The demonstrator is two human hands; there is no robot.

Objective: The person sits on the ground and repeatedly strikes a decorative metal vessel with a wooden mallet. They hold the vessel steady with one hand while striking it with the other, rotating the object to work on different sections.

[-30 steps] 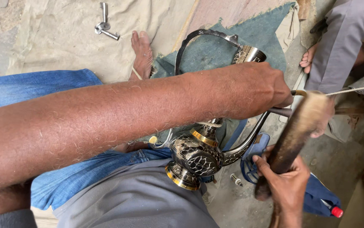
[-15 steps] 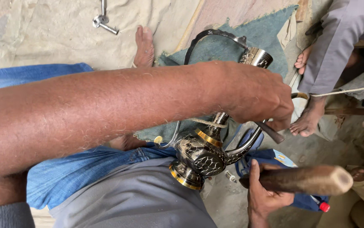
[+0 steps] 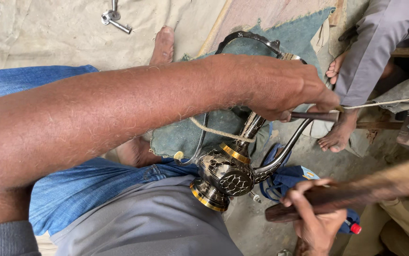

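- The left hand (image 3: 285,87) is closing around a thin dark punch (image 3: 316,115) and pressing its tip toward the neck of the ewer (image 3: 228,173); the fingers are covering most of the punch, so only its outer end is showing.
- The right hand (image 3: 316,215) is gripping one wooden mallet (image 3: 356,192), fingers wrapped tight round the dark handle; its far end is running off the right edge and blurring.
- One ewer is lying tilted across the lap, its gold-banded foot against the grey cloth (image 3: 142,227), its curved spout (image 3: 285,149) rising toward the punch.
- The ewer's looped handle (image 3: 247,38) is passing behind the left wrist, partly hidden.
- A cord (image 3: 216,132) is crossing the neck; where it is ending is hard to tell.
- Two bare feet of another person (image 3: 339,135) are showing at right, and one foot (image 3: 162,45) at top.
- One metal fitting (image 3: 114,19) is lying on the sheet, cut by the top edge.
- Half a second ago the mallet was sitting lower and level; it is now lifting up and to the right, while the left hand is staying put.
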